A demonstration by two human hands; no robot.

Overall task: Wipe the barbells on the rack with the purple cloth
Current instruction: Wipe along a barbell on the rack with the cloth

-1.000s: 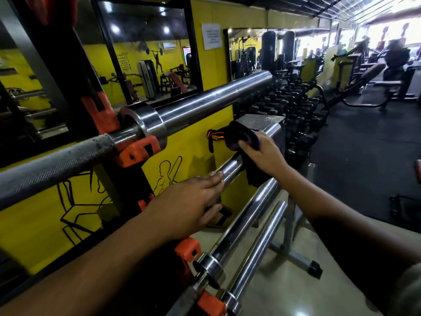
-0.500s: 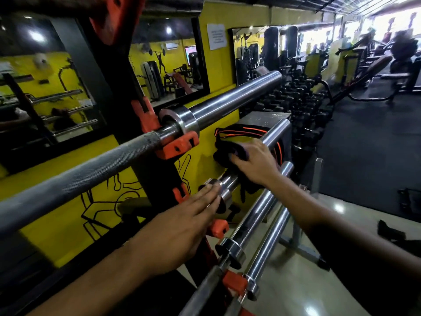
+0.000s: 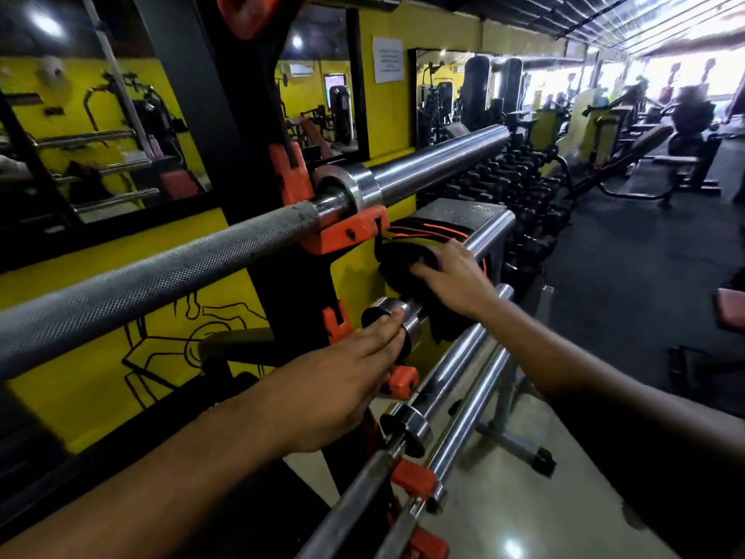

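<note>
Gym floor, yellow wall with black line drawings and framed mirrors [image 3: 121,115] behind; dumbbell rows and benches well apart toward the far right, blurred; black upright rack [image 3: 250,163] with orange hooks [image 3: 346,232] carrying several barbells.

Item: top barbell [image 3: 161,280], knurled shaft nearest the camera, smooth sleeve beyond the collar; long axis runs from lower left up toward the right and away from the viewer; untouched by either hand.

Item: second barbell [image 3: 490,232], one level below, same axis; its collar [image 3: 397,316] shows between the two hands; two further bars [image 3: 455,365] lie lower and parallel.

Item: purple cloth [image 3: 403,268], reads dark, almost black, in this light; draped on the second barbell's sleeve just beyond the collar.

Item: right hand [image 3: 451,284]; grip lies over the cloth, fingers bent down onto it and the sleeve; whether they close fully round the bar cannot be told.

Item: left hand [image 3: 338,377]; grip open, holding nothing, fingers straight, tips touching the collar, probably steadying it.

Relation governing the coming stroke, as a judgement: bare sleeve extends up and right of the right hand; a wipe would follow that axis outward; the right hand is the nearer one.
</note>
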